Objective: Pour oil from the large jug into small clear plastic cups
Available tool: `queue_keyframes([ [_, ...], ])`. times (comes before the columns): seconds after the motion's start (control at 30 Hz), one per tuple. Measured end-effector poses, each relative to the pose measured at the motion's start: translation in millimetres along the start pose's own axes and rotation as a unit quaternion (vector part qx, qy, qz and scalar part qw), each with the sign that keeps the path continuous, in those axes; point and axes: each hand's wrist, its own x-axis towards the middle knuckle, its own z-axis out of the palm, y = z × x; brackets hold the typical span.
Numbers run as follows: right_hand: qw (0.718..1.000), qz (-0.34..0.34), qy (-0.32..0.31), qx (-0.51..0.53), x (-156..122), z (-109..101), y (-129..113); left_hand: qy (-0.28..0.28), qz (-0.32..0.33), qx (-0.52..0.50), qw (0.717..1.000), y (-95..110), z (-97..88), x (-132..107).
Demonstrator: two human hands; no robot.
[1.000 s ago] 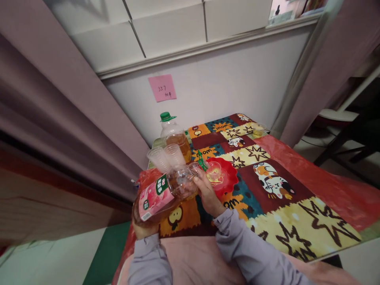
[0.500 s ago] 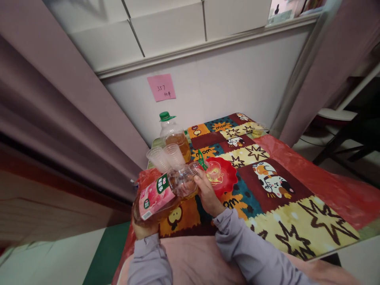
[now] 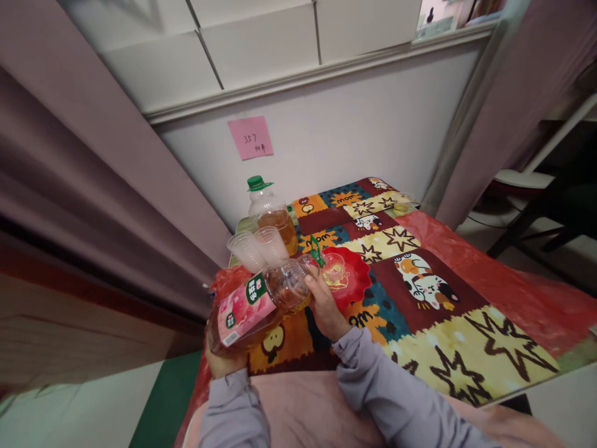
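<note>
A large clear juice bottle [image 3: 247, 311] with a pink label lies tipped well over in both my hands, its neck pointing right. Amber liquid reaches into its shoulder. My left hand [image 3: 227, 363] is wrapped under the bottle's base, its fingers partly hidden. Around the neck closes my right hand [image 3: 325, 306]. A green cap [image 3: 317, 251] with a loop shows beside the bottle's mouth. Just past the mouth, a clear plastic cup [image 3: 334, 269] stands in a red scalloped dish [image 3: 358, 279]. Whether liquid is flowing out, I cannot tell.
Behind the held bottle stand two stacks of clear plastic cups [image 3: 270, 247] and another juice bottle [image 3: 275, 218] with a green cap. Patterned mats [image 3: 429, 283] cover the table. A small cup [image 3: 402, 207] sits at the far right corner. Red plastic [image 3: 228, 279] lies at the left edge.
The amber liquid has spread further into the bottle's shoulder near the neck. Both hands keep their grip, almost unmoved. The view has shifted slightly.
</note>
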Motion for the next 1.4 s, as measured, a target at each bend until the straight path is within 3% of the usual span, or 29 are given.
queue_keyframes([
  [0.13,1.000,-0.002,0.002,0.000,0,1,-1,0.048,0.011,-0.038,0.998,-4,0.8,0],
  [1.13,1.000,0.001,0.025,0.010,3,0,2,0.039,-0.063,-0.087,0.993,9,13.6,-6],
  [1.4,1.000,-0.012,0.021,0.015,4,-2,5,0.024,-0.054,-0.080,0.995,18,22.8,-9],
])
